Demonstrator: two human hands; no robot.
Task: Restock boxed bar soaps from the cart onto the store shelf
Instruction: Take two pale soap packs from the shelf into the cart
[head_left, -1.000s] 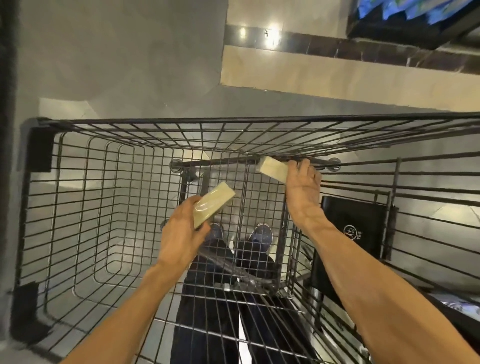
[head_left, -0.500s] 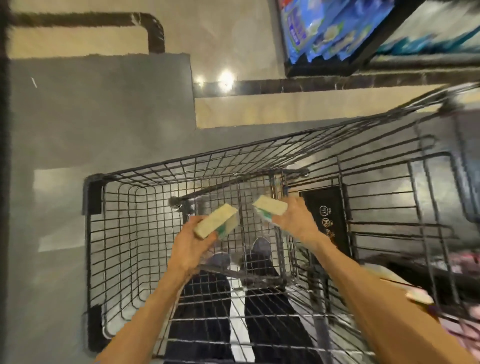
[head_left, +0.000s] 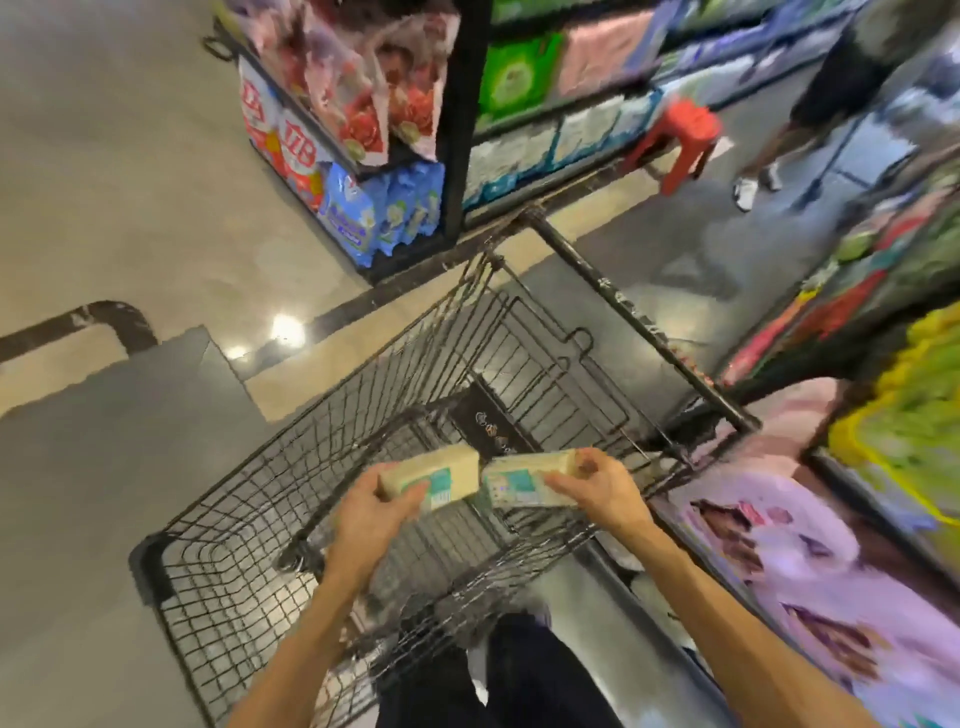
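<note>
Your left hand (head_left: 371, 512) grips one boxed soap (head_left: 434, 475) and your right hand (head_left: 597, 491) another soap box (head_left: 527, 480), fingers curled round each, above the wire cart (head_left: 291, 514). Carry both level toward the shelf (head_left: 857, 525) at your right, ends apart, before setting them down.

A red plastic stool (head_left: 680, 136) stands in the aisle beside a shelving unit stacked with green, pink and pale blue packs (head_left: 519, 78). Just right of it, another person's legs in white shoes (head_left: 753, 187) stand on the grey floor (head_left: 104, 493). The unit's end rack holds red-printed bags (head_left: 353, 88) above blue bags (head_left: 384, 208). Blurred pink packages (head_left: 810, 561) lie at lower right.
</note>
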